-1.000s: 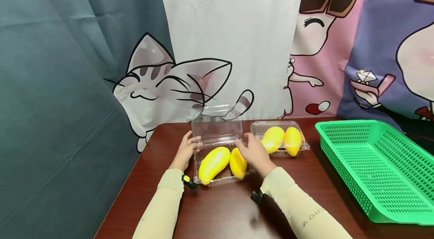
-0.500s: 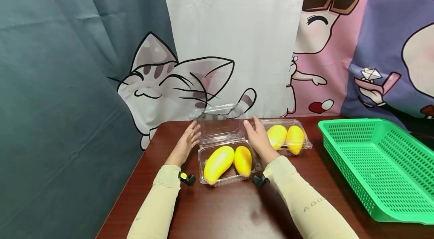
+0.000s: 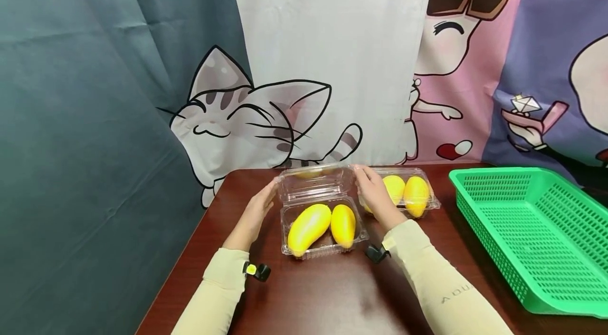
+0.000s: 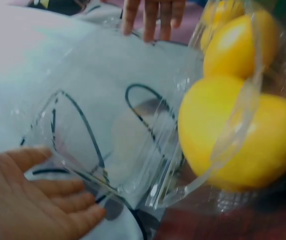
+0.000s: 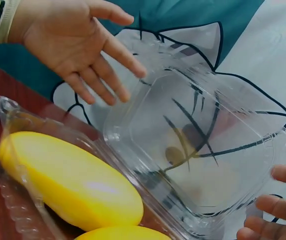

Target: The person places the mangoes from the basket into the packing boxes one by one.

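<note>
A clear plastic clamshell box stands on the table, its hinged lid raised and leaning. Two yellow mangoes lie in its base: a larger mango on the left and a smaller mango on the right. My left hand is at the lid's left edge, and my right hand is at its right edge. Straight, spread fingers show on the left hand in the left wrist view. Whether the fingertips touch the lid is hard to tell.
A second clear clamshell box, closed over yellow mangoes, stands behind my right hand. At the right is a green plastic basket. The dark red table ends before a printed cloth backdrop.
Both hands have drawn off the box's base and up to the lid's sides. The lid, more upright before, now tilts forward toward the base. The mangoes stay in the base.
</note>
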A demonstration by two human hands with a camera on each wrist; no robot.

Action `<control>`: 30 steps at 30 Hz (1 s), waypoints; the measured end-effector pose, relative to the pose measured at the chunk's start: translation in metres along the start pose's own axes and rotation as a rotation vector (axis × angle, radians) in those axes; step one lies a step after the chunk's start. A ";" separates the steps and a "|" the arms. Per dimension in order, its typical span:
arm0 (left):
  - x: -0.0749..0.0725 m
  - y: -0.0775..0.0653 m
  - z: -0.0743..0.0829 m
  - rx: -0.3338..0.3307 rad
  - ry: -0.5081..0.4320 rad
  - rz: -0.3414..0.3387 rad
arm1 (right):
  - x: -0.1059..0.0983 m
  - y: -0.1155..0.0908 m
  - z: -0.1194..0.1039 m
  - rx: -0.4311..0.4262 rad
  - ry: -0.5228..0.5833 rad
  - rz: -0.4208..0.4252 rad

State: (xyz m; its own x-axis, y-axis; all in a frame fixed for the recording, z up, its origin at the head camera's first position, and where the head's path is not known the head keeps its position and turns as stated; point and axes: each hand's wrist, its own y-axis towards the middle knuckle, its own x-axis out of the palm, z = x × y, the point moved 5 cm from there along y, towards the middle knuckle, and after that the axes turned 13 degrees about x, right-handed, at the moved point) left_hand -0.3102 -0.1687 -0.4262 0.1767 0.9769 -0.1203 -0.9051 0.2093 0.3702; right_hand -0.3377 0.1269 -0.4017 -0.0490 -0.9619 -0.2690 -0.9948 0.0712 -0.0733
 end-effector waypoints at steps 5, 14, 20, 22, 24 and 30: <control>0.007 -0.018 0.004 -0.073 0.041 0.029 | -0.003 -0.009 0.011 -0.011 -0.067 0.046; 0.013 -0.034 -0.001 -0.149 0.129 0.054 | 0.001 -0.022 0.040 -0.054 0.121 -0.026; 0.010 -0.035 -0.011 -0.160 0.176 0.065 | 0.007 -0.019 0.050 -0.059 0.193 -0.030; 0.008 -0.033 -0.016 -0.165 0.172 0.070 | 0.010 -0.017 0.053 -0.053 0.192 -0.038; 0.007 -0.031 -0.021 -0.163 0.162 0.069 | 0.013 -0.015 0.056 -0.048 0.187 -0.064; 0.005 -0.026 -0.038 -0.187 0.071 0.073 | 0.021 -0.010 0.065 -0.075 0.154 -0.098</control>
State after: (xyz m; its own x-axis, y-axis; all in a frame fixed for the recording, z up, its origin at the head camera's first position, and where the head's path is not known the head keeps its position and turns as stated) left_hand -0.3001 -0.1707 -0.4714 0.0866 0.9822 -0.1666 -0.9716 0.1202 0.2036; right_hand -0.3231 0.1231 -0.4696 0.0411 -0.9927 -0.1136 -0.9991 -0.0392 -0.0185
